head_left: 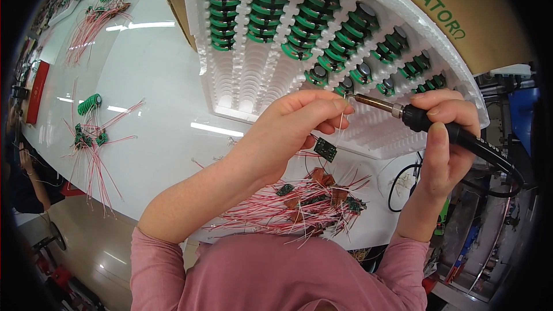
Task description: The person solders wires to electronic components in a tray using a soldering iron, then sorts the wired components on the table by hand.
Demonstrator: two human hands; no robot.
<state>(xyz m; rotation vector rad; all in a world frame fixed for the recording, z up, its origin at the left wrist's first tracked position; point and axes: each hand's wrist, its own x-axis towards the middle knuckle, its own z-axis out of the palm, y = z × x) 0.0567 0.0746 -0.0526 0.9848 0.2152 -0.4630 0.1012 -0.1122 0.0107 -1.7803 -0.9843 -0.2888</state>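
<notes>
My right hand [446, 138] grips a soldering iron [426, 121] by its black handle, the tip pointing left. In a pinch, my left hand [305, 118] holds thin wires [341, 124] close to that tip. A small green circuit board [325, 149] hangs below my left fingers. Just behind both hands stands a tilted white foam tray [247, 75], its grooves partly filled with rows of round green-rimmed speakers [311, 20]. The iron's tip is beside a small speaker [344, 86] at the lower end of a row; whether they touch I cannot tell.
A pile of red and white wires [271, 207] with circuit boards lies before me. Bundles of boards and wires [92, 135] sit on the white table [144, 69] at left. A cardboard box [455, 0] stands behind the tray. The iron's black cable [512, 184] loops at right.
</notes>
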